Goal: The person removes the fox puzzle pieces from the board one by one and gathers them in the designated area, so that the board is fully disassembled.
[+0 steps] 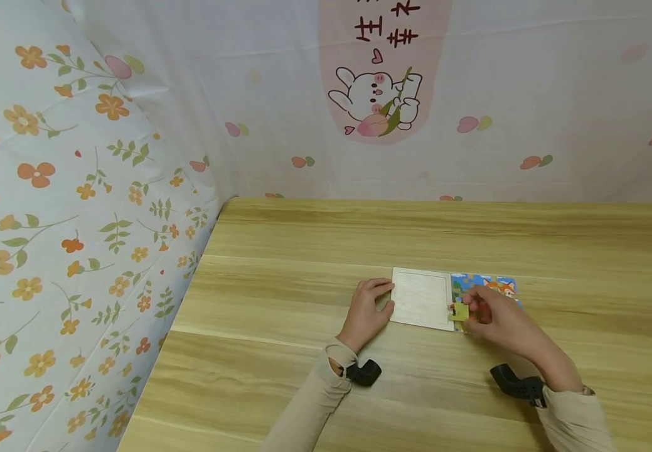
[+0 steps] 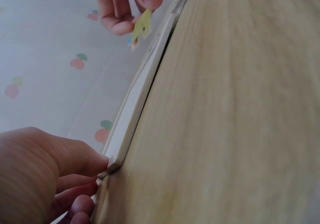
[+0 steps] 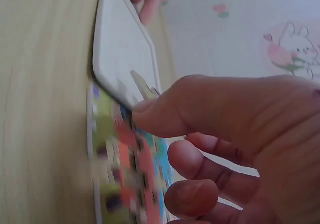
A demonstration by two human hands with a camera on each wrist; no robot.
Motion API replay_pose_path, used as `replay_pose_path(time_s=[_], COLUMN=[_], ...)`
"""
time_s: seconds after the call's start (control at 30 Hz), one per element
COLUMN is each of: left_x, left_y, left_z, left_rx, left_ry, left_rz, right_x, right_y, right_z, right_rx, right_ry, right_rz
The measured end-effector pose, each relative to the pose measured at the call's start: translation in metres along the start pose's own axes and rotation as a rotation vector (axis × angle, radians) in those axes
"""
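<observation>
A pale, shallow puzzle tray point(image 1: 420, 298) with a raised rim lies flat on the table. My left hand point(image 1: 366, 309) rests against its left side, thumb and fingers touching the rim without closing round it. Between thumb and fingers, my right hand point(image 1: 497, 320) pinches a yellow-green puzzle piece point(image 1: 460, 312), tilted above the tray's right edge. Under that hand is a colourful jigsaw picture point(image 1: 467, 280) with a fox on it, its pieces fitted together with some gaps. The right hand hides much of the picture. In the right wrist view, the held piece point(image 3: 142, 85) shows edge-on beside the thumb.
The wooden table point(image 1: 280, 295) stretches to both sides. White cloth with printed flowers point(image 1: 34, 295) hangs at the left, and a cloth with a rabbit print point(image 1: 379, 97) covers the back. A black mount point(image 1: 364, 373) sits at each wrist.
</observation>
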State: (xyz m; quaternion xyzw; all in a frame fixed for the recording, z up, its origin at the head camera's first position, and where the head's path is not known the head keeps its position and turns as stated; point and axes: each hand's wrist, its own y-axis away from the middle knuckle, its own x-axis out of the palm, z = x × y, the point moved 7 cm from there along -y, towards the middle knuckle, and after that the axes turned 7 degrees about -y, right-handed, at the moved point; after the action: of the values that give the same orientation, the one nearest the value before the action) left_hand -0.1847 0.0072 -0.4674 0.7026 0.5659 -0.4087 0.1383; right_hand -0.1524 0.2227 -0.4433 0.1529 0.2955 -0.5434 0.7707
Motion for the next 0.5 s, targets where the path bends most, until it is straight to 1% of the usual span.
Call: replay_pose_path(time_s=[0.07, 0.3, 0.5], left_x=[0.0, 0.0, 0.001], left_y=[0.0, 0.0, 0.0], left_z=[0.0, 0.0, 0.001], left_rx=[0.005, 0.005, 0.001], left_ry=[-0.004, -0.003, 0.008], left_rz=[-0.006, -0.009, -0.009], right_x=[-0.006, -0.027, -0.037], right_y=[0.004, 0.019, 0.03], right_z=[-0.004, -0.014, -0.024], right_rx=[0.0, 0.008, 0.053], right_ry=[-0.011, 0.014, 0.017], right_rz=[-0.008, -0.046, -0.062])
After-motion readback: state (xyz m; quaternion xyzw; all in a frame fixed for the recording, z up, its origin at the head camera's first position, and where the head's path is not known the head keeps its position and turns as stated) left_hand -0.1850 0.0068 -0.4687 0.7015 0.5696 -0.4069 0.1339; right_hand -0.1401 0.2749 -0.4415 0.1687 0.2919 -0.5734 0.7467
